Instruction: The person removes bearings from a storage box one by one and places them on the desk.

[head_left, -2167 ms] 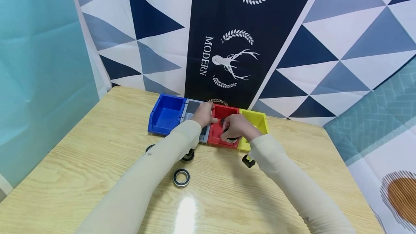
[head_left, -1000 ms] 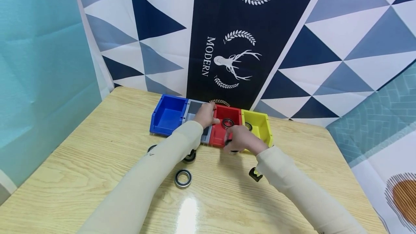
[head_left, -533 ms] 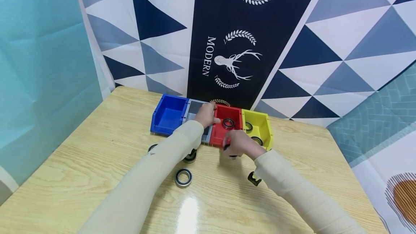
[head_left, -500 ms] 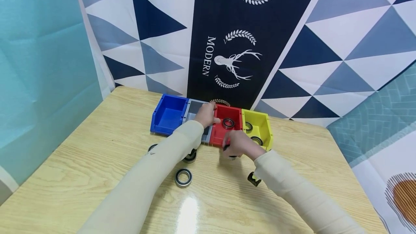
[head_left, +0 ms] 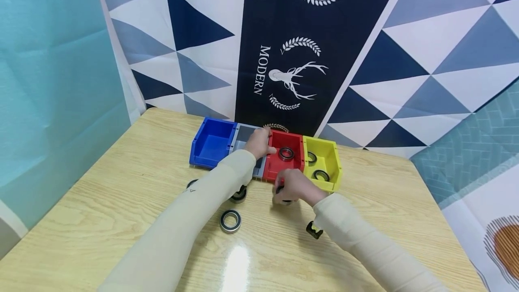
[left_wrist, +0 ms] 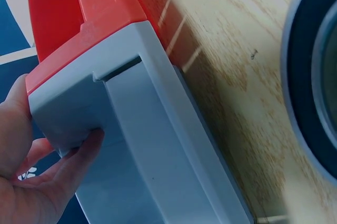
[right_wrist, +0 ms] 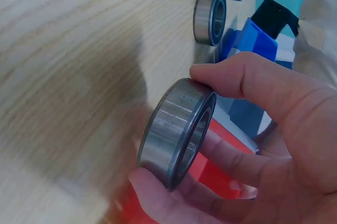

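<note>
Head view has the right hand (head_left: 295, 184) pinching a bearing (right_wrist: 167, 124) just in front of the red bin (head_left: 276, 166); the left hand (head_left: 258, 143) grips the adjoining walls of that bin and the grey bin (head_left: 243, 134). A blue bin (head_left: 213, 147) and yellow bin (head_left: 326, 149) end this row near the back edge of the pale wood table (head_left: 134, 166). Loose bearings (head_left: 223, 222) lie on its left half. Triangle-patterned cloth (head_left: 202, 12) rises behind the back edge, teal cloth (head_left: 52, 80) beyond the left.

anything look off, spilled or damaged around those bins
Nothing stands out: the bins stand side by side in a row, the nearest loose bearing lies flat on the table, and no spill or damage shows.
</note>
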`<action>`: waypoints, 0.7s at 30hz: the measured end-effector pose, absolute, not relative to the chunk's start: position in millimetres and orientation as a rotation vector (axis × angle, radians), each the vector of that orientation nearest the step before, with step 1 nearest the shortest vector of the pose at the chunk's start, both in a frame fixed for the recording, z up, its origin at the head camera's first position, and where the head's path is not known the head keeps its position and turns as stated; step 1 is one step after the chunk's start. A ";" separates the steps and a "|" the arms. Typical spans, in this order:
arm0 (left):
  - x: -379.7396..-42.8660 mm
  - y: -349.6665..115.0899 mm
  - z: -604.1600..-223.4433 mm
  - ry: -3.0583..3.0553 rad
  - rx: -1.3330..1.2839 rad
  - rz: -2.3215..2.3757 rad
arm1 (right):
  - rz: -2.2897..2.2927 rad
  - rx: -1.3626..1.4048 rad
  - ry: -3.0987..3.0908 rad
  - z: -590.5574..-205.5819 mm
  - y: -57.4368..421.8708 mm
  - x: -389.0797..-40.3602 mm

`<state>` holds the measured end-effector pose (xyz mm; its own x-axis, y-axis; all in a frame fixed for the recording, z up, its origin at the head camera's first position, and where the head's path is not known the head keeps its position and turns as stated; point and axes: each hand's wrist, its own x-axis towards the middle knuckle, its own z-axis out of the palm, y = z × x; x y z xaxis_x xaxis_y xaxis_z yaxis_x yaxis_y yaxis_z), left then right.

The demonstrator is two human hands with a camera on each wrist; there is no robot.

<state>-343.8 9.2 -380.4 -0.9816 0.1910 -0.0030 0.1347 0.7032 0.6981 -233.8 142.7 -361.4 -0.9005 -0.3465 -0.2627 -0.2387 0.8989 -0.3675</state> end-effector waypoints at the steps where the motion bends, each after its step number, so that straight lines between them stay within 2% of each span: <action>1: -344.4 9.6 -380.5 2.827 0.267 1.155 | -0.477 -0.439 2.740 -362.5 142.2 -233.5; 21: -340.2 9.0 -377.0 2.811 0.265 1.180 | -0.458 -0.479 2.765 -378.1 136.1 -231.9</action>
